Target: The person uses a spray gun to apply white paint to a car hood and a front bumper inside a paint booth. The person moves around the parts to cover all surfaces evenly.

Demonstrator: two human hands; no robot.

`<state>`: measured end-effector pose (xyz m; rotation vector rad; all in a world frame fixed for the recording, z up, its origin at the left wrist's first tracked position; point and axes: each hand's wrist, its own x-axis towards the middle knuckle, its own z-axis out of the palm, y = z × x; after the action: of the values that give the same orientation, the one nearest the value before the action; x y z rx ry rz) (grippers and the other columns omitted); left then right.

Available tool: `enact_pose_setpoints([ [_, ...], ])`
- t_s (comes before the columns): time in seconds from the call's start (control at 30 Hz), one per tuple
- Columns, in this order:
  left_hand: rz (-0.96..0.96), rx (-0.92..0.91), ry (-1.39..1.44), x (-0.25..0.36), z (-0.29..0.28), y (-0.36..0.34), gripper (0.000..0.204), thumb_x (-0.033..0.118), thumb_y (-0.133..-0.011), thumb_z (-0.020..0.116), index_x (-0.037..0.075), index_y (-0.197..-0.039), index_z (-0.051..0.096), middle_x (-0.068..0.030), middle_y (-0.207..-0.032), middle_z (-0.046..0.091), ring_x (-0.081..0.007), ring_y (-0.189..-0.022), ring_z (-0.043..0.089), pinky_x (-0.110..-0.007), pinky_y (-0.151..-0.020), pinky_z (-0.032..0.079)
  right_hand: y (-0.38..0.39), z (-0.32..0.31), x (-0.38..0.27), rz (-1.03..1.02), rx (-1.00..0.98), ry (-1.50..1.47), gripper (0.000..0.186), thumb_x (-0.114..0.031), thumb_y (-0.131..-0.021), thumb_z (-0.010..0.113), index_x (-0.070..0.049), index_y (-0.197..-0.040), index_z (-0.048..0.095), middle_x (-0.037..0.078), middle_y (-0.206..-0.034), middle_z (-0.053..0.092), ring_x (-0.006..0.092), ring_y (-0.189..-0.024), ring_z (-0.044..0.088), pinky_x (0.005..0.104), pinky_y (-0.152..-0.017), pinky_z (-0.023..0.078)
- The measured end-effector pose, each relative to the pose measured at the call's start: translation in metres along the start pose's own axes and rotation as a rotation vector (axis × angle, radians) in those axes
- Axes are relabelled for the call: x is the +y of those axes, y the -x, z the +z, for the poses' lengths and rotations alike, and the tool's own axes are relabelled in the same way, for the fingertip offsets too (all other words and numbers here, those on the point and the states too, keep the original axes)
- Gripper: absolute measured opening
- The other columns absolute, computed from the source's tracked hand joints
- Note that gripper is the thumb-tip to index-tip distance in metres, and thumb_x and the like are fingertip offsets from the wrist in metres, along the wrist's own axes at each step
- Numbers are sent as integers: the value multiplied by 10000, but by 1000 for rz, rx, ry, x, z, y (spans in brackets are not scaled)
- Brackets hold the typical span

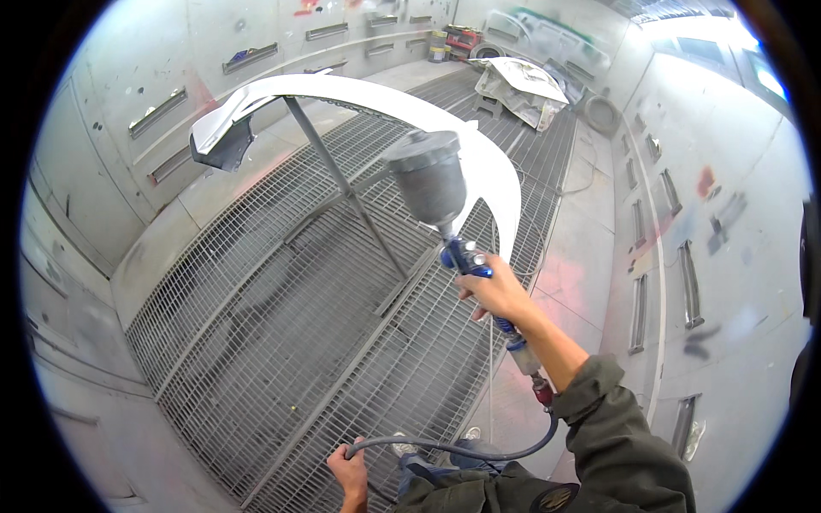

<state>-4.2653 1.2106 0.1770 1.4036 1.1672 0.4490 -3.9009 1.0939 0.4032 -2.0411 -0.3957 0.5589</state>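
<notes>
My right hand (498, 289) is wrapped round the grip of a blue spray gun (463, 258). A grey paint cup (428, 178) sits on top of the gun, and a red-collared fitting below the grip joins it to a dark air hose (479, 450). Low in front of my body, my left hand (347, 466) is closed on that hose. Beyond the gun stands a curved white car bumper (376, 87), propped on a grey metal stand (332, 154). The cup hides part of the bumper's right side.
Metal floor grating (256, 325) lies under the stand. Farther back are a masked white panel (522, 85) on a support, a tyre (601, 114) by the right wall and several cans (440, 47). Pale walls carry metal brackets (690, 282). A thin line trails along the floor at right.
</notes>
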Motion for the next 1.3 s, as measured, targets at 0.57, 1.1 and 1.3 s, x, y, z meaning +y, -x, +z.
enact_pose_setpoints([
  [0.57, 46, 290, 50, -47, -44, -51, 307, 163, -935, 651, 25, -703, 503, 39, -544, 358, -55, -434, 292, -287, -417, 184, -12, -50, -11, -231, 536, -416, 273, -78, -862, 566, 32, -1110, 595, 99, -821, 632, 154, -755, 638, 299, -482, 563],
  [1.1, -173, 534, -285, -69, -126, -47, 338, 276, -960, 631, -53, -987, 704, -164, -895, 687, -255, -766, 603, -415, -710, 494, 59, 77, 232, 131, 761, -1197, 129, -153, -917, 585, -27, -893, 598, 53, -745, 560, 116, -622, 535, 257, -409, 401],
  [1.3, 31, 356, -412, -118, -167, -37, 389, 324, -971, 593, -54, -906, 658, -114, -746, 607, -231, -666, 549, -397, -609, 448, 39, 107, 359, 268, 812, -1345, 144, -190, -892, 595, -47, -873, 600, 56, -741, 567, 107, -631, 526, 244, -406, 379],
])
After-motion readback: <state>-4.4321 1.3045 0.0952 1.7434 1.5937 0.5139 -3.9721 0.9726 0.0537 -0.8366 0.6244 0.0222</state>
